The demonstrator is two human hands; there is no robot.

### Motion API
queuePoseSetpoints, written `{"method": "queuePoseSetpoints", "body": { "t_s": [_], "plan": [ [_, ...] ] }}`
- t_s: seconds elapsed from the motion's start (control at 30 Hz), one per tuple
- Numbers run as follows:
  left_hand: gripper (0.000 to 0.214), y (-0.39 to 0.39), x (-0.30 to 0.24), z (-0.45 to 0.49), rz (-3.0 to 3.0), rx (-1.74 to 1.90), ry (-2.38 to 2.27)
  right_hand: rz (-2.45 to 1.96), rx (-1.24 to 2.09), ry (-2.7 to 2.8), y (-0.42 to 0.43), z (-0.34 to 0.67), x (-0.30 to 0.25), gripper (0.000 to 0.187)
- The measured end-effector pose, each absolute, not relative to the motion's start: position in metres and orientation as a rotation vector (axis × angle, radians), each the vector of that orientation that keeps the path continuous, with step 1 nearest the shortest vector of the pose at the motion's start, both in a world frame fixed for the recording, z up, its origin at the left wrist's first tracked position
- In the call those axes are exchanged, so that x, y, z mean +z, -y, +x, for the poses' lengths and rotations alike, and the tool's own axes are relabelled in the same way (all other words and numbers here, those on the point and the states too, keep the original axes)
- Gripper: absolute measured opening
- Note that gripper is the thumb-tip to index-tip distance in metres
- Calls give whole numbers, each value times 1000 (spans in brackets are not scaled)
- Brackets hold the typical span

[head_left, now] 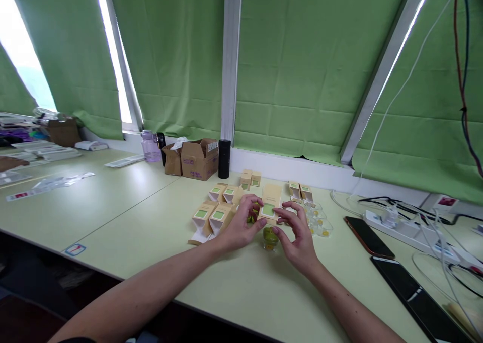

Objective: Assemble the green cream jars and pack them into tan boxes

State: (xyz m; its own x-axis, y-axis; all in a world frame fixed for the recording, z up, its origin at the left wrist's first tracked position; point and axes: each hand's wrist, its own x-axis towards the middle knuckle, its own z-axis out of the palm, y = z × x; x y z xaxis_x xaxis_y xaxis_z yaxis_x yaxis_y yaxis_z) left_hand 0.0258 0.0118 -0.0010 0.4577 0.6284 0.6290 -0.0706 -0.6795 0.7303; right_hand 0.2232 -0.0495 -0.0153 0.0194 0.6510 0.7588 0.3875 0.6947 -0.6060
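Between my two hands is a small tan cardboard box [270, 194] with a green label, its top flap standing up. My left hand [245, 222] grips its lower left edge with bent fingers and thumb. My right hand [298, 235] is curled at the right side, its fingertips on the box edge and its thumb lower down. Just under the box, a green item in a clear cup [269, 238] stands on the table. More green shows behind my left fingers, mostly hidden. Left of my hands are several opened tan boxes [207, 217] with green labels.
Clear plastic cups with yellow bits [320, 225] lie to the right, below two opened boxes [301, 192]. Small closed boxes [250, 179] stand at the back. A phone [368, 236], a tablet [415, 297] and a power strip [411, 235] with cables occupy the right. Brown cartons [199, 159] stand back left.
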Motion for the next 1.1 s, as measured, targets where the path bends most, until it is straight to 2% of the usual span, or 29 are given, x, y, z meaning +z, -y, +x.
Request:
{"method": "queuePoseSetpoints", "body": {
  "t_s": [0.3,1.1],
  "plan": [
    [48,-9,0,22,2083,1243,-459,-867,223,1585,47,225,-16,31],
    [30,-14,-6,29,2110,1400,-500,-889,226,1569,43,225,-21,21]
  ]
}}
